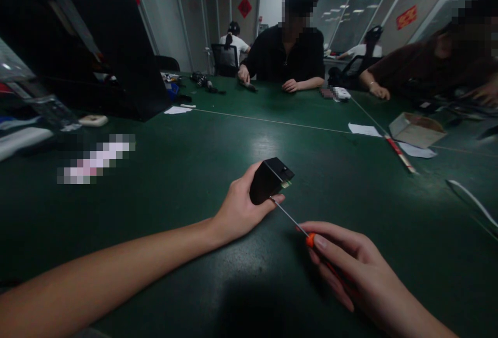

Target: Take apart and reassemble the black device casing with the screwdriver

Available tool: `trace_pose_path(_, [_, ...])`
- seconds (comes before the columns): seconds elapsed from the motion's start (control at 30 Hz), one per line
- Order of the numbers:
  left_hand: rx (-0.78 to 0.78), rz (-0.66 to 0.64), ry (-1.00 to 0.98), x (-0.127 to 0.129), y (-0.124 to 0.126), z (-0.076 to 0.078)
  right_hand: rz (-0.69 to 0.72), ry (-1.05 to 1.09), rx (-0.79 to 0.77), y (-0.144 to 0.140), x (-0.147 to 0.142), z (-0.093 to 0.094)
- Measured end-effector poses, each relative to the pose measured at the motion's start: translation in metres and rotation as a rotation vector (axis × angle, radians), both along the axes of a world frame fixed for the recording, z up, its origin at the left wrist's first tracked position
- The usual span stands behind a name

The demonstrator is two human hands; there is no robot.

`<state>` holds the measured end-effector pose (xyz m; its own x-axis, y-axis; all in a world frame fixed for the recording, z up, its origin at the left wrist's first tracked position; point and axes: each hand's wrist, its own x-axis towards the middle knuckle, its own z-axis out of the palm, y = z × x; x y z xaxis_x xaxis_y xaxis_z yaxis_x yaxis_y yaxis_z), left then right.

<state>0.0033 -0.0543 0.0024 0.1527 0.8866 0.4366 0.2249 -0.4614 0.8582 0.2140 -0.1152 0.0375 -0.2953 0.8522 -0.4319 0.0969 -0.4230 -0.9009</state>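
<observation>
My left hand (243,200) is closed round a black box-shaped device (266,180), held tilted just over the green table (187,182). Pale greenish terminals show on the device's right side. In my right hand (346,260) is a screwdriver (310,240) with an orange handle, gripped between thumb and fingers. Its thin metal shaft points up and left, and the tip meets the lower edge of the device by my left thumb. Whether the tip sits in a screw is too small to tell.
A large black case (128,68) stands at the left. An open cardboard box (416,129), papers (364,129), a red-and-white stick (400,155) and a white cable (472,200) lie to the right. Across the table a person in black (288,58) handles a dark tool.
</observation>
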Motion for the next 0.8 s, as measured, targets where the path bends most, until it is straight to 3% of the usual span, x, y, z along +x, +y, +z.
trace_pose_path(0.37, [0.008,-0.008,-0.006,0.000,0.000,-0.001,0.007,-0.255,0.157,-0.001,0.000,0.003])
trace_pose_path(0.63, [0.003,0.000,0.000,0.001,0.000,-0.002,-0.004,-0.383,0.422,0.001,-0.001,0.009])
trace_pose_path(0.8, [0.017,-0.004,0.008,0.001,0.000,-0.003,0.028,-0.424,0.446,0.001,-0.002,0.010])
